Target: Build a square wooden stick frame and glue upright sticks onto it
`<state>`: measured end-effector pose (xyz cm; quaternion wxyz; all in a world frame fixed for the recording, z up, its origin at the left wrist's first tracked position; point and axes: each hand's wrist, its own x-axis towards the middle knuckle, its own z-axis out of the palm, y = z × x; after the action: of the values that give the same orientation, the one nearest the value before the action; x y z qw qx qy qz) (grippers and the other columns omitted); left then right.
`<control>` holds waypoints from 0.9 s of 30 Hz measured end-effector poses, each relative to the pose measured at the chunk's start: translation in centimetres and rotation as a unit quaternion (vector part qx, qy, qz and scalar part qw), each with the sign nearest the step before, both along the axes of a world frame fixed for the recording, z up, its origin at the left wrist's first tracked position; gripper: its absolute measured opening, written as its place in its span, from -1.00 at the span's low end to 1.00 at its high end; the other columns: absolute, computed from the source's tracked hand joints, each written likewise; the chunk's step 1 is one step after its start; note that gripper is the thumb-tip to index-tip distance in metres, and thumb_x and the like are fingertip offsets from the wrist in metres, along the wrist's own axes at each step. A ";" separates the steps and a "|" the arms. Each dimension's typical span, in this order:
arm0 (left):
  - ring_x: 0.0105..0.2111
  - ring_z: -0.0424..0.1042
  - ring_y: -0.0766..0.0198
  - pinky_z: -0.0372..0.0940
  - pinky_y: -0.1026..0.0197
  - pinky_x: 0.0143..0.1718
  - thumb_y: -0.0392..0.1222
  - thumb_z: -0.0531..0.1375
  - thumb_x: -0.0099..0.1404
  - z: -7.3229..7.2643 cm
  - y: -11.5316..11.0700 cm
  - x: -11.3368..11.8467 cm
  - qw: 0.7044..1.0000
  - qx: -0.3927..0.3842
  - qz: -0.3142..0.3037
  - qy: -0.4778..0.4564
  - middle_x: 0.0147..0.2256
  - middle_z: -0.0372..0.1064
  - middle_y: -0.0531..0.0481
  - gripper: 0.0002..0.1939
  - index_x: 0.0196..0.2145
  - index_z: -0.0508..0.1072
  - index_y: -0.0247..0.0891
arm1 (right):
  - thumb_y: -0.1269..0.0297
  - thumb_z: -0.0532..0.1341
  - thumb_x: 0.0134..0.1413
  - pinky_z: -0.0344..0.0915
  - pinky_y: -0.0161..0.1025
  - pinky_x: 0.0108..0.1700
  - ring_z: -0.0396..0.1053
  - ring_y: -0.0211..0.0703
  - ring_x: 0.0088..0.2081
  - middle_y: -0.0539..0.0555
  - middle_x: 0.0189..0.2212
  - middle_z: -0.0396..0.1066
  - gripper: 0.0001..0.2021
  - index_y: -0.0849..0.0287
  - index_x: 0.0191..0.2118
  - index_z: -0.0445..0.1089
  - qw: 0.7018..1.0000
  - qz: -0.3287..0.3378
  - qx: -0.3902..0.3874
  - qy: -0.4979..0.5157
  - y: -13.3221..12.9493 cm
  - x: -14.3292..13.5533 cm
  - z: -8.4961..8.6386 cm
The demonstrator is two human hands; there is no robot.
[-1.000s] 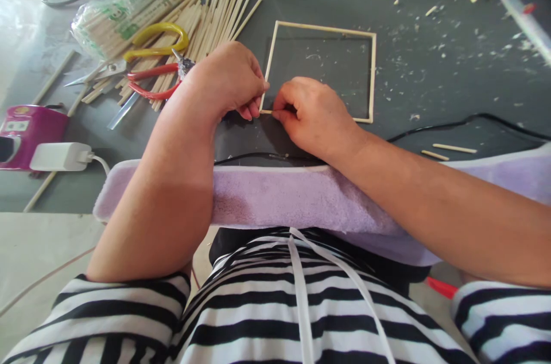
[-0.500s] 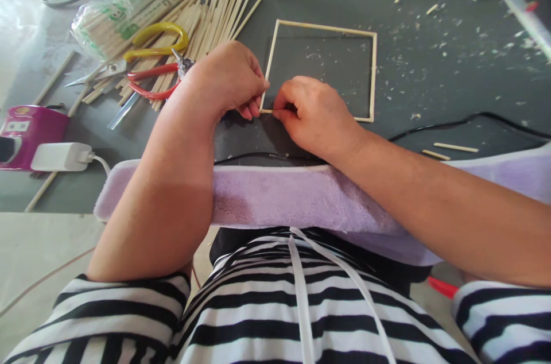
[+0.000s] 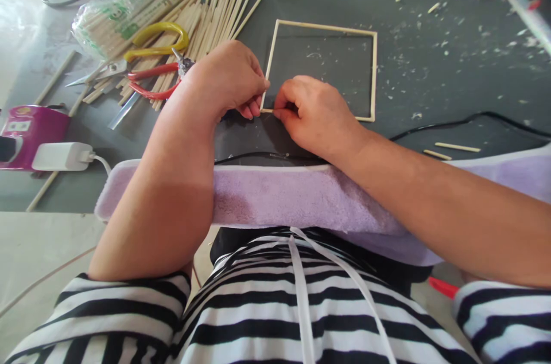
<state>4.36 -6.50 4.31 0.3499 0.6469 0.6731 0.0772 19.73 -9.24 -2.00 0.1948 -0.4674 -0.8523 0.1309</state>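
Note:
A four-sided frame of thin wooden sticks point(image 3: 327, 27) lies on the dark grey table. My left hand point(image 3: 239, 77) pinches the frame's left stick near the lower left corner, thumb and forefinger closed on it. Close beside it, my right hand point(image 3: 318, 114) has its thumb and forefinger shut on the near stick, just right of that same corner. The right hand and wrist hide much of the near stick; its right end shows again at the lower right corner.
Left of the frame are loose wooden sticks point(image 3: 215, 19), a plastic bag of sticks point(image 3: 124, 11), yellow-handled scissors point(image 3: 163, 54) and red-handled pliers point(image 3: 152, 71). A pink power socket point(image 3: 37, 128) holds a white plug point(image 3: 62, 156). A black cable point(image 3: 456, 122) and a lilac towel point(image 3: 275, 197) lie nearer me.

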 end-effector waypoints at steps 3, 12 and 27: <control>-0.63 0.38 0.39 0.29 0.35 -0.46 -0.44 0.10 0.24 -0.2 0.1 -0.2 1.000 0.002 0.004 -0.004 -0.68 0.32 0.07 -0.78 -0.54 0.43 -0.37 | 0.43 0.12 0.21 0.32 -0.05 -0.09 0.40 0.00 -0.13 0.11 -0.24 0.42 -0.89 0.10 -0.28 0.34 1.000 -0.001 0.002 0.005 0.0 0.0 0.0; -0.66 0.30 0.37 0.22 0.33 -0.55 -0.40 0.12 0.20 -0.2 0.1 -0.2 0.999 0.015 0.015 -0.050 -0.68 0.30 0.03 -0.79 -0.56 0.42 -0.34 | 0.44 0.12 0.19 0.33 -0.05 -0.10 0.41 0.02 -0.14 0.10 -0.26 0.42 -0.89 0.10 -0.30 0.35 1.000 -0.016 0.006 0.008 0.0 -0.1 0.0; -0.68 0.30 0.34 0.22 0.30 -0.54 -0.37 0.15 0.20 -0.4 0.5 -0.5 0.997 0.018 0.036 -0.070 -0.68 0.30 0.03 -0.80 -0.57 0.40 -0.31 | 0.38 0.08 0.25 0.34 -0.03 -0.09 0.40 0.02 -0.15 0.13 -0.26 0.43 -0.86 0.12 -0.25 0.38 1.000 -0.010 0.008 0.012 0.1 0.0 -0.2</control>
<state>3.89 -6.03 3.86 0.3810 0.6214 0.6686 0.1473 19.75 -9.17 -2.19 0.2097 -0.4727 -0.8463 0.1278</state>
